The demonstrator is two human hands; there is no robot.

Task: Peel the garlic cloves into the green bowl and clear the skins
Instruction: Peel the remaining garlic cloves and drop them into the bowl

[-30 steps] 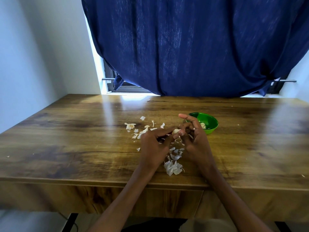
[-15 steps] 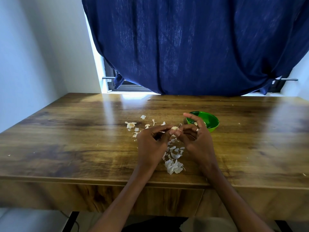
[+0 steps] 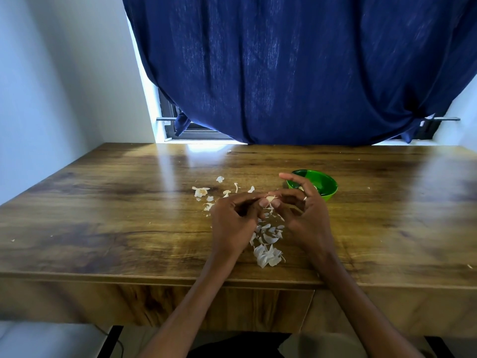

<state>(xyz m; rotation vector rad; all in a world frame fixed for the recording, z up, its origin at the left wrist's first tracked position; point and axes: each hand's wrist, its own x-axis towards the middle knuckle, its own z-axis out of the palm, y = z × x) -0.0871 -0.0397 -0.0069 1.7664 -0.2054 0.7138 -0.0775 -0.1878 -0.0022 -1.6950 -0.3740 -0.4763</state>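
Both hands are raised just above the wooden surface [image 3: 108,215], meeting over its near middle. The left hand [image 3: 233,223] has its fingers curled inward, thumb and fingertips pinching one end of a garlic clove [image 3: 270,199]. The right hand [image 3: 305,215] pinches the other end of the same clove between thumb and bent fingers, while its forefinger is stretched out straight toward the left; a ring [image 3: 305,198] shows on one finger. The clove is pale, small, and held between the two thumbs, clear of the surface. The green bowl [image 3: 326,188] stands on the surface just behind the right hand, partly hidden by it; something pale lies inside, too small to identify with certainty. Loose garlic skins [image 3: 267,255] lie in a heap below and between the hands, near the front edge, and further scraps [image 3: 200,191] are scattered behind and left of the left hand. A dark blue curtain [image 3: 296,73] hangs behind the surface, covering most of a window [image 3: 175,125].
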